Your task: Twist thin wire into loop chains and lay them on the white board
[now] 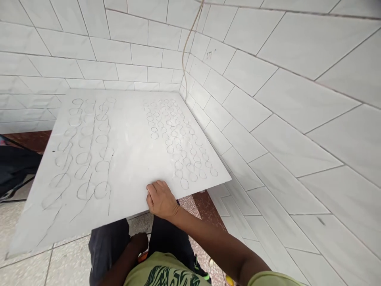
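Note:
A large white tile (125, 147) is held up flat in front of me, its back showing rows of ring-shaped marks. My right hand (160, 199) grips its near edge, thumb on top and fingers curled under. My left hand (139, 241) is low by my legs, below the tile, closed in a loose fist; an orange thing shows just beside it, and I cannot tell whether the hand holds it.
White tiled walls (282, 119) meet in a corner behind and to the right of the tile. A thin cord (187, 51) hangs down that corner. The floor (68, 262) is pale tile with a reddish strip (208, 206). Dark cloth (14, 167) lies at far left.

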`<state>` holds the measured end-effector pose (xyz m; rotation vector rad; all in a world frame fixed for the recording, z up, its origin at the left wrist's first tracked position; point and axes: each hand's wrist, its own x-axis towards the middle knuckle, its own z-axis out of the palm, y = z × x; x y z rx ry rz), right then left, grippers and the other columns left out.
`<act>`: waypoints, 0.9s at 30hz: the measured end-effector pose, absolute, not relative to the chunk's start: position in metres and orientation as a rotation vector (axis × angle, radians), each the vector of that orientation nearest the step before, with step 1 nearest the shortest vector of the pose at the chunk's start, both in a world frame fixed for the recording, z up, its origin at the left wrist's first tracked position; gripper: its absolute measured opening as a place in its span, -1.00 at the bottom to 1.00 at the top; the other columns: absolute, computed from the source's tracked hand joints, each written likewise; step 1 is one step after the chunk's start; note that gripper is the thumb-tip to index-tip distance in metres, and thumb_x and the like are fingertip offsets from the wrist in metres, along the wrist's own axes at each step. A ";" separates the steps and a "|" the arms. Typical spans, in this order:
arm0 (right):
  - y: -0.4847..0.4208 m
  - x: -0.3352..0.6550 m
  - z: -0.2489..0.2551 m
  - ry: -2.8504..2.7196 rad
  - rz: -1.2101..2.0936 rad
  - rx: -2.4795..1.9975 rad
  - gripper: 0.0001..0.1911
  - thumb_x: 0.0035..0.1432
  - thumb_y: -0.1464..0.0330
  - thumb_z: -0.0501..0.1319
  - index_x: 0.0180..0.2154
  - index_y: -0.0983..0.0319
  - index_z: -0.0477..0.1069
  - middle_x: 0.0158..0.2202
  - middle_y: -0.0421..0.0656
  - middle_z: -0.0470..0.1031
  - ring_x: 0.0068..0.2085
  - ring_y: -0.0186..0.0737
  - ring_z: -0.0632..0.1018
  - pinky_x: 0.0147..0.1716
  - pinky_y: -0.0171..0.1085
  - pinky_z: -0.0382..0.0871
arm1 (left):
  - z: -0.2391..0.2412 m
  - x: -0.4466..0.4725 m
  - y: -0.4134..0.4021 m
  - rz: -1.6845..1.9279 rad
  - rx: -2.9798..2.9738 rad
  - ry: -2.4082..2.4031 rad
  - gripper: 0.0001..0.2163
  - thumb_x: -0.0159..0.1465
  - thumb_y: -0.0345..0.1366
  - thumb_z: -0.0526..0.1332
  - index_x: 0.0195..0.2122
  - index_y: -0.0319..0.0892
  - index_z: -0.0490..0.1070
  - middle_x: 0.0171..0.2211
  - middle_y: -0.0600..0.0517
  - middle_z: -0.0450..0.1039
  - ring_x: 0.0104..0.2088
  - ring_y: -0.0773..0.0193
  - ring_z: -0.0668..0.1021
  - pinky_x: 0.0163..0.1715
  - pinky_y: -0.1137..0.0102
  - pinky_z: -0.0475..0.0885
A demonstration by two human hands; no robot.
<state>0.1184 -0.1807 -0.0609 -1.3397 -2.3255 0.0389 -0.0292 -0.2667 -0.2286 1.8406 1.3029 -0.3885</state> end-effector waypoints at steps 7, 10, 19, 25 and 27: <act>-0.183 0.120 -0.055 -2.297 0.098 -1.357 -0.89 0.27 0.48 0.06 -0.24 0.23 0.34 -0.32 -0.06 0.40 -0.23 -0.05 0.35 -0.19 -0.11 0.21 | -0.187 -0.062 -0.285 -0.060 1.853 1.532 -0.68 0.44 -0.31 -0.05 0.02 -0.23 0.46 -0.02 -0.22 0.53 -0.01 0.07 0.60 0.00 0.27 0.40; -0.178 0.118 -0.047 -2.354 0.185 -1.331 -0.88 0.30 0.50 0.06 -0.27 0.23 0.34 -0.32 -0.06 0.41 -0.26 -0.09 0.37 -0.27 -0.16 0.21 | -0.173 -0.085 -0.305 0.191 1.844 1.609 -0.69 0.43 -0.32 -0.06 -0.06 -0.20 0.48 -0.07 -0.19 0.54 -0.05 0.12 0.59 0.01 0.31 0.39; -0.142 0.067 -0.029 -2.579 0.284 -0.907 -0.79 0.39 0.49 0.02 -0.05 0.26 0.38 -0.19 -0.04 0.40 -0.20 -0.14 0.41 -0.29 -0.21 0.28 | -0.168 -0.105 -0.365 0.454 1.646 1.658 -0.66 0.45 -0.24 -0.08 -0.07 -0.19 0.48 -0.13 -0.13 0.54 -0.12 0.16 0.57 -0.03 0.32 0.42; -0.140 0.039 -0.030 -2.779 0.156 -0.598 -0.62 0.37 0.56 -0.02 0.14 0.22 0.32 -0.14 -0.02 0.39 -0.12 -0.09 0.40 -0.27 -0.19 0.31 | -0.165 -0.108 -0.365 0.463 1.588 1.664 -0.67 0.43 -0.25 -0.06 -0.10 -0.17 0.51 -0.12 -0.13 0.55 -0.12 0.14 0.55 -0.03 0.35 0.39; -0.139 0.035 -0.033 -2.750 0.141 -0.648 -0.62 0.38 0.53 0.01 0.18 0.25 0.27 -0.12 0.00 0.40 -0.10 -0.07 0.40 -0.25 -0.16 0.34 | -0.166 -0.108 -0.364 0.429 1.590 1.668 -0.69 0.42 -0.27 -0.04 -0.13 -0.14 0.52 -0.15 -0.10 0.55 -0.14 0.15 0.54 -0.04 0.36 0.38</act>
